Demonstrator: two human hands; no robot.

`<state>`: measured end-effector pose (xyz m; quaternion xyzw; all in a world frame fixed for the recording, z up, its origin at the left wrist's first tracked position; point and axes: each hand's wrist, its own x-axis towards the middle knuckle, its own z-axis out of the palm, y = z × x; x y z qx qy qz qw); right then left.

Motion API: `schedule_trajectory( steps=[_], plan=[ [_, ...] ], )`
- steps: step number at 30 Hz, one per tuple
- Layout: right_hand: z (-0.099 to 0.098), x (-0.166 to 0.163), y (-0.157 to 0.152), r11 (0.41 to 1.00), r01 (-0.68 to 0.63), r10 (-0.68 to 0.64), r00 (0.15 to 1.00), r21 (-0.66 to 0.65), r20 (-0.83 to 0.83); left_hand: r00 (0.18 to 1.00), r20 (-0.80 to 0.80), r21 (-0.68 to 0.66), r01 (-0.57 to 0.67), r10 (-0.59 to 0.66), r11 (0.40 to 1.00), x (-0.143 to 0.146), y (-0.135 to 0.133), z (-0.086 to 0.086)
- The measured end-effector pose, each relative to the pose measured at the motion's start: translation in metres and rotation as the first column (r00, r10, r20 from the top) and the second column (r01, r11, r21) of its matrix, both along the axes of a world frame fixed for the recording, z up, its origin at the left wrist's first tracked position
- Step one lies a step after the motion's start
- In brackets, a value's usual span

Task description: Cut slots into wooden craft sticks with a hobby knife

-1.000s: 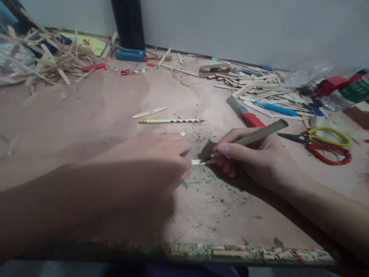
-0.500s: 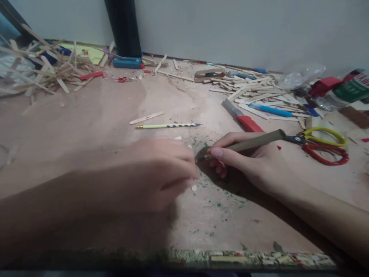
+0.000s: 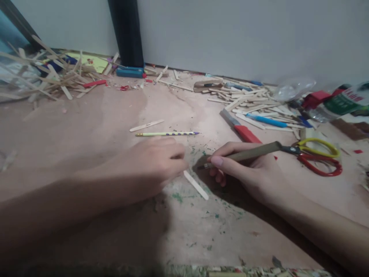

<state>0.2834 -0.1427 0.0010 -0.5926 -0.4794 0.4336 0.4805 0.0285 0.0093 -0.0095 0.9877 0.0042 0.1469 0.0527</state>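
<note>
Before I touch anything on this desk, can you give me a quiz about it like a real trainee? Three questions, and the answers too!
1. True or false: the right hand holds the red knife.
2. Which is nearest the left hand? A) green-labelled bottle B) loose wooden stick C) blue case
3. Fill in: the scissors have one yellow handle and one ____ handle.

Key: 1. False; it holds a slim brown tool. 2. B. 3. Red.

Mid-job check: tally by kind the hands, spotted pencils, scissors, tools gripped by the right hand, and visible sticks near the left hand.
Hands: 2 (left hand, right hand)
Spotted pencil: 1
Scissors: 1
Right-hand tool: 1
Sticks: 2 (far stick, near stick)
Total: 7
</note>
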Motion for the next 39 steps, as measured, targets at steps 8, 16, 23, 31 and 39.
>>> schedule_trajectory(
  steps=[8,16,23,31,39],
  plan=[
    [0.004,-0.002,-0.002,1.000,-0.025,0.025,1.000,0.006,0.011,0.995,0.102,-0.078,0.015,-0.007,0.997,0.002,-0.007,-0.009],
    [0.007,-0.003,-0.008,0.999,-0.030,0.026,0.987,0.027,0.156,0.999,-0.029,-0.189,-0.032,0.027,0.981,0.001,-0.006,-0.011],
    [0.001,0.000,-0.007,1.000,-0.020,0.018,0.994,0.015,0.107,0.998,-0.025,-0.202,-0.066,0.062,0.977,0.003,-0.009,-0.007],
    [-0.001,0.001,-0.009,0.998,-0.032,0.027,0.995,0.051,0.095,0.994,-0.081,-0.207,-0.087,0.072,0.974,0.002,-0.014,0.002],
    [-0.003,-0.001,-0.011,0.993,-0.058,0.037,0.978,0.102,0.204,0.993,-0.083,-0.182,-0.099,0.085,0.978,0.003,-0.016,0.001]
  ],
)
